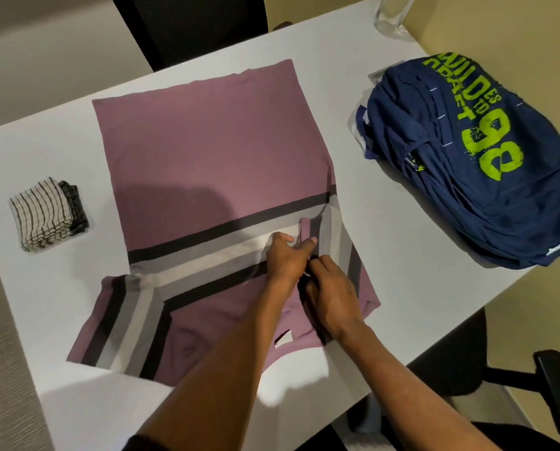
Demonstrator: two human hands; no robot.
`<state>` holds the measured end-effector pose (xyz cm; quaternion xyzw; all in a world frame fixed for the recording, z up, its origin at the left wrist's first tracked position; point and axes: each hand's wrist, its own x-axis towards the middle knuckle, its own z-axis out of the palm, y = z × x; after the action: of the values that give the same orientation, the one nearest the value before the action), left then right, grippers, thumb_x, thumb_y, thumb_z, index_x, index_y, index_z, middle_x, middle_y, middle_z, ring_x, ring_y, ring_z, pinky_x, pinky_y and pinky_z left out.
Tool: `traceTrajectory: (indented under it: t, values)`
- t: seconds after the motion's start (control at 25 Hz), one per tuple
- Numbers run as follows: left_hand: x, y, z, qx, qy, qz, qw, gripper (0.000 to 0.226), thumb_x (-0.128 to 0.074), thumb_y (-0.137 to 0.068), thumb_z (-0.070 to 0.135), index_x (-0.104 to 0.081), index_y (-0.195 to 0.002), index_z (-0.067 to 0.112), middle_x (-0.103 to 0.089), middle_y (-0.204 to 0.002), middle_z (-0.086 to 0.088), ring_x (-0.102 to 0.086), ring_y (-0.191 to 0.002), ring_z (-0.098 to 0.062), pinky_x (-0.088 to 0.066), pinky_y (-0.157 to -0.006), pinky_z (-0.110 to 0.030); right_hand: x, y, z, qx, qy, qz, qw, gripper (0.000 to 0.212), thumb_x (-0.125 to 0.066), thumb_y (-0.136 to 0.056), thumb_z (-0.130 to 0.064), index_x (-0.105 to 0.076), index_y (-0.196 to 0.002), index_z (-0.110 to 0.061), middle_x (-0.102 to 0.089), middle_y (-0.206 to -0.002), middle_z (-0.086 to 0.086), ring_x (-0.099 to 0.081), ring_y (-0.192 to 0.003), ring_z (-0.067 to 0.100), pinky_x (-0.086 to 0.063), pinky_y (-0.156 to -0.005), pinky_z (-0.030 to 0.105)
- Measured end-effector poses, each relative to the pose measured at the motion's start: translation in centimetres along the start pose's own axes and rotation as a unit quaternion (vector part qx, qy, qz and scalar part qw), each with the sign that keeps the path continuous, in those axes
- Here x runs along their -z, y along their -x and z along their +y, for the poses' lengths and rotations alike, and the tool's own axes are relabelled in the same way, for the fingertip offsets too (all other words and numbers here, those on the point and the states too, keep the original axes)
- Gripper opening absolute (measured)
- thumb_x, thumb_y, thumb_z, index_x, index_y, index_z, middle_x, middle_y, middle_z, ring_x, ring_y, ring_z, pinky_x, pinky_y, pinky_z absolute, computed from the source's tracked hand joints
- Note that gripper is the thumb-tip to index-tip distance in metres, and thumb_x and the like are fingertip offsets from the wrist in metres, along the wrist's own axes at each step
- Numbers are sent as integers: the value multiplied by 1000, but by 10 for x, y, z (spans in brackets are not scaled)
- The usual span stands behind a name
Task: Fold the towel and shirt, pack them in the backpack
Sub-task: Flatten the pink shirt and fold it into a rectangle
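- The fingertips of the right hand (332,292) are tucked under the left hand (286,255), so how firmly it grips cannot be told for certain.
- A clear glass vessel (392,14) at the far right corner is cut off by the top edge, and the print on the backpack (477,157) reads upside down and only in part.
- The worktop (386,229) is white and plain; a dark chair back (187,24) stands beyond its far edge, and an office chair (512,379) shows at the near right, over a beige floor.
- The shirt (207,151), mauve with black, grey and white bands, lies spread flat in the middle of the worktop, collar end towards the person.
- Its right sleeve is folded inward over the chest bands; the left sleeve lies spread out flat.
- The left hand rests on the folded sleeve with fingers partly curled, thumb and forefinger close on the cloth edge.
- The right hand lies just beside it, fingers bent down onto the same fold, pressing or pinching the fabric.
- The towel (49,216), striped and already folded into a small thick square, sits near the left edge, apart from the shirt.
- The navy backpack lies on its side to the right, well apart from both hands.
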<state>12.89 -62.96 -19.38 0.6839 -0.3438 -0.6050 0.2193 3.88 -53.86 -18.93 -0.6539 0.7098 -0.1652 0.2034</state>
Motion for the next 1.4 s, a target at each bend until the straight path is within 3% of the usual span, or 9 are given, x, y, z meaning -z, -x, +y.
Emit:
traceTrajectory:
  t: [0.16,0.28,0.36,0.48,0.56,0.68,0.84,1.16,1.4]
  values:
    - [-10,-23,27,-19,75,-1,997,41,-82,-89,19,-58,-122,14,-63,-95,4,-63,-87,-13,-48,-62,-15,1,9,20,40,21,-13,999,22,-66,-95,-9,-69,-117,-10,-67,-108,7,-63,-90,24,-59,-75,38]
    - [-8,-32,30,-161,-86,94,979,35,-78,-91,10,-62,-122,12,-68,-104,-3,-65,-96,-19,-59,-76,-25,6,11,25,3,-14,-36,999,40,-44,-107,-49,-63,-129,-22,-69,-119,-2,-64,-103,16,-53,-91,30]
    - [-9,-28,18,-301,-186,150,923,27,-70,-95,6,-67,-122,10,-69,-117,-7,-64,-108,-21,-60,-89,-34,3,8,25,-19,3,8,1000,51,-30,-107,-55,-61,-135,-24,-68,-129,-3,-62,-117,17,-48,-102,34]
    - [-16,-16,-6,-365,-375,-41,851,42,-43,-110,16,-52,-150,13,-47,-159,-8,-38,-151,-24,-29,-126,-46,-15,7,22,-60,50,-40,996,70,-15,-106,-62,-25,-163,-22,-24,-169,0,-22,-157,19,-19,-129,44]
    - [-15,-17,-25,-337,-536,-84,769,55,-24,-113,37,-21,-165,20,-8,-175,0,2,-162,-18,2,-129,-54,-30,14,26,-57,95,-92,990,80,-2,-101,-71,0,-166,-24,0,-171,-2,0,-159,18,-7,-130,47]
    - [1,-16,-39,-356,-593,-54,720,63,-9,-109,54,-3,-167,29,11,-174,2,18,-159,-20,10,-123,-65,-39,19,30,-51,149,-121,980,79,-5,-102,-71,9,-165,-24,10,-172,1,12,-159,22,-3,-129,53]
    - [47,-8,-52,-363,-585,18,725,62,-20,-110,50,-8,-167,28,0,-175,-2,7,-161,-25,1,-125,-65,-41,17,5,-83,184,-79,976,78,-7,-104,-65,2,-165,-17,7,-173,6,8,-159,26,-4,-129,53]
    - [252,24,-108,-113,-372,323,863,50,-50,-104,33,-46,-149,13,-40,-160,-19,-33,-150,-38,-24,-121,-65,-98,42,-144,91,164,-115,975,72,-33,-106,-51,-20,-163,-9,-16,-170,15,-14,-158,32,-17,-126,57]
    - [330,19,-115,-105,-374,207,898,53,-53,-107,36,-42,-157,26,-33,-163,-19,-27,-150,-42,-27,-116,-66,-140,77,-249,232,118,-191,946,47,-59,-98,-44,-58,-132,-12,-58,-126,10,-52,-115,30,-47,-101,43]
